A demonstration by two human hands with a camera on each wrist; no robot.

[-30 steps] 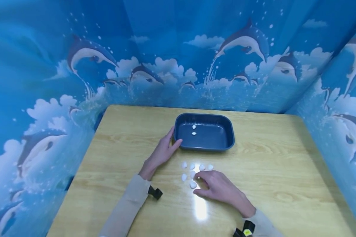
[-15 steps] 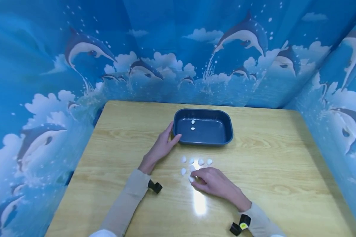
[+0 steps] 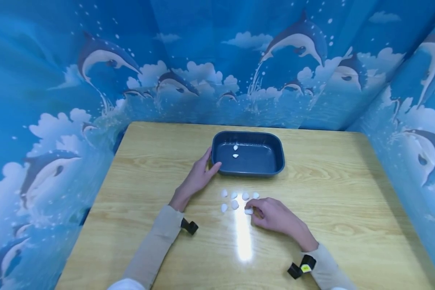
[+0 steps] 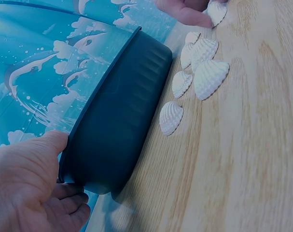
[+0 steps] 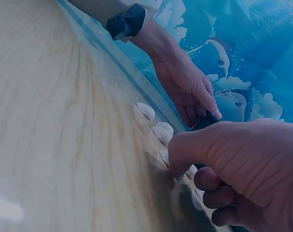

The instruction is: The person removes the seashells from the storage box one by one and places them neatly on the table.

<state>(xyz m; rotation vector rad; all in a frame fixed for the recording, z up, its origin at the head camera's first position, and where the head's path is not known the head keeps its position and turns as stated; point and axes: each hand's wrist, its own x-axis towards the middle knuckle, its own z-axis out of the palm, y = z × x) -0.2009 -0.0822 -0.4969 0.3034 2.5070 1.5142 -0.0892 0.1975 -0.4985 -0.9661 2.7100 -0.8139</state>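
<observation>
My left hand (image 3: 197,175) grips the left end of a dark blue rectangular basin (image 3: 251,174), thumb at its rim and the other fingers against the outside. Two small white seashells (image 3: 235,156) lie inside, towards the left. In front of the basin my right hand (image 3: 277,215) pinches a white seashell (image 3: 248,211) between thumb and index finger, low over the table. Several ribbed seashells (image 4: 211,79) lie in loose rows just left of and beyond that hand. The right wrist view shows the curled fingers covering most of the pinched shell.
The wood-grain table (image 3: 159,157) ends at a blue curtain (image 3: 210,48) printed with dolphins, which stands behind and along both sides. Each wrist wears a black camera strap (image 3: 189,226). A bright glare patch (image 3: 243,241) falls on the tabletop before me.
My right hand has taken hold of the nearest seashell and shifted it to the right, away from the others. The left hand stays at the basin. The head view has tilted slightly.
</observation>
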